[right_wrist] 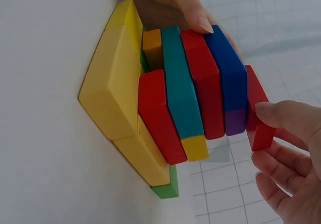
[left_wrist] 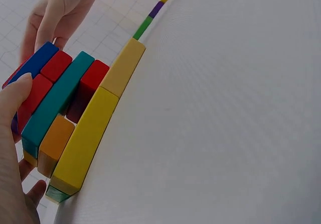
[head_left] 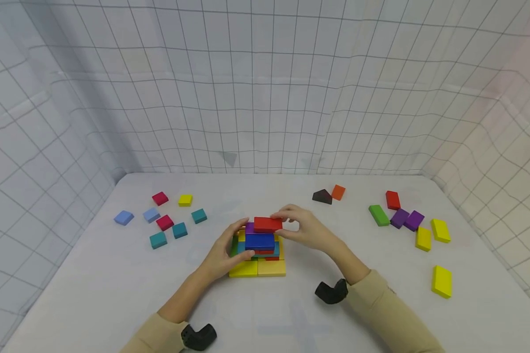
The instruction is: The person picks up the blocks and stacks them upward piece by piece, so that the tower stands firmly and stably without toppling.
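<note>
The right hand [head_left: 306,229] had its grip pinched on a smooth, rectangular red block [head_left: 267,225] at the top of a layered stack [head_left: 258,249] of round-edged bars; the left hand [head_left: 222,253] gripped the stack's side, on a pale, plain table [head_left: 238,314] before a creased, grid-lined sheet [head_left: 265,88]

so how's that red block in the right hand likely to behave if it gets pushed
The red block is probably stiff: its edges look straight under the pinch of the right hand. Its flat faces suggest it would slide or tip rather than roll. The smooth-looking surface may make it a little slippery.
</note>
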### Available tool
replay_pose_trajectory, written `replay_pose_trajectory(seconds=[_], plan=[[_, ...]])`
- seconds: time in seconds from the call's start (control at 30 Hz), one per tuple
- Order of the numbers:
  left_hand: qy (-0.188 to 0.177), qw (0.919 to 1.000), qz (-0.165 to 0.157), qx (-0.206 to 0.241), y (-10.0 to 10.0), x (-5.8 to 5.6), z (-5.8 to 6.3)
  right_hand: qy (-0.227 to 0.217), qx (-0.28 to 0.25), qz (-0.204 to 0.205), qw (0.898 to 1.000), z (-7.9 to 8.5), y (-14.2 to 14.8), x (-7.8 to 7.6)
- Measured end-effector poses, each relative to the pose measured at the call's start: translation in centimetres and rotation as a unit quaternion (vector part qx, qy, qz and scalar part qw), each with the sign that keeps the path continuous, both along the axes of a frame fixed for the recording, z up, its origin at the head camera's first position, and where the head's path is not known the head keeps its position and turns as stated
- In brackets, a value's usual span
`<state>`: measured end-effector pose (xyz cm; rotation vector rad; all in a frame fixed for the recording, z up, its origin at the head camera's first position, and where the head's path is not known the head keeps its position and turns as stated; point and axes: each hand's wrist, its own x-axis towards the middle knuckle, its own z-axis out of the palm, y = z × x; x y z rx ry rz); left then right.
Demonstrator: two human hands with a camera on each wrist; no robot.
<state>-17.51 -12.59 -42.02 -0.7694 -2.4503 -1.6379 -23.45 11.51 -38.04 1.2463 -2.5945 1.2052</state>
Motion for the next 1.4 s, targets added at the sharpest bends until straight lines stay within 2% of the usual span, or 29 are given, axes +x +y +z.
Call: replay_pose_trajectory(seconds=[0.23, 0.43, 1.07, 1.2, 1.37, 1.4], plan=[[0.002, 1.0, -0.004, 0.002, 0.0, 0.0, 0.2, -0.014, 0.006, 0.006, 1.0, 0.2, -1.4, -0.2], [0.016, 0.9998, -0.006, 0.004, 0.0, -0.1, 0.2, -0.008, 0.013, 0.012, 1.0, 0.0, -1.8, -0.4], [0.032, 0.9994, -0.009, 0.004, -0.1, -0.2, -0.1, -0.008, 0.005, 0.018, 1.0, -0.3, -1.4, -0.3], [0.025, 0.9997, -0.006, 0.003, 0.0, -0.1, -0.1, -0.021, -0.016, -0.015, 1.0, 0.2, 1.0, -0.2], [0.022, 0.9998, -0.001, 0.001, 0.0, 0.0, -0.2, -0.007, -0.012, -0.085, 0.996, 1.5, 8.0, 1.1], [0.023, 0.9997, 0.0, 0.0, 0.0, 0.0, -0.2, -0.006, -0.008, -0.095, 0.995, 1.3, 9.9, 1.3]])
